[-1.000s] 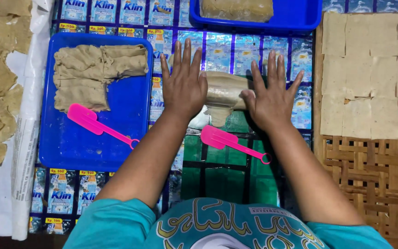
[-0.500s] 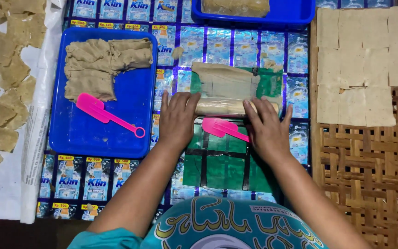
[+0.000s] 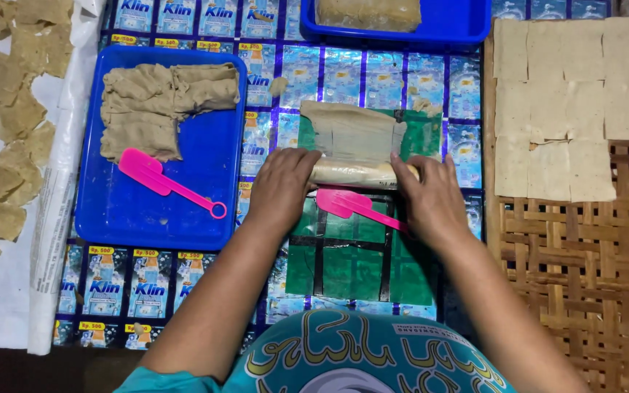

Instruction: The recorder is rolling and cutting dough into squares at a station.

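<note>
L hand (image 3: 282, 182) & R hand (image 3: 431, 196), fingers curled, pinch the dough roll (image 3: 354, 173) on green sheet (image 3: 351, 266) at centre: near part rolled, flat dough sheet (image 3: 351, 131) at 12 o'clock not yet rolled; pink scraper (image 3: 351, 204) at 6 o'clock of roll.

I am looking at a home food-making spot on the floor: a mat of foil sachet wrappers (image 3: 373, 69), blue trays (image 3: 161, 211) of dough, cut squares drying on a woven bamboo rack (image 3: 584, 269).
</note>
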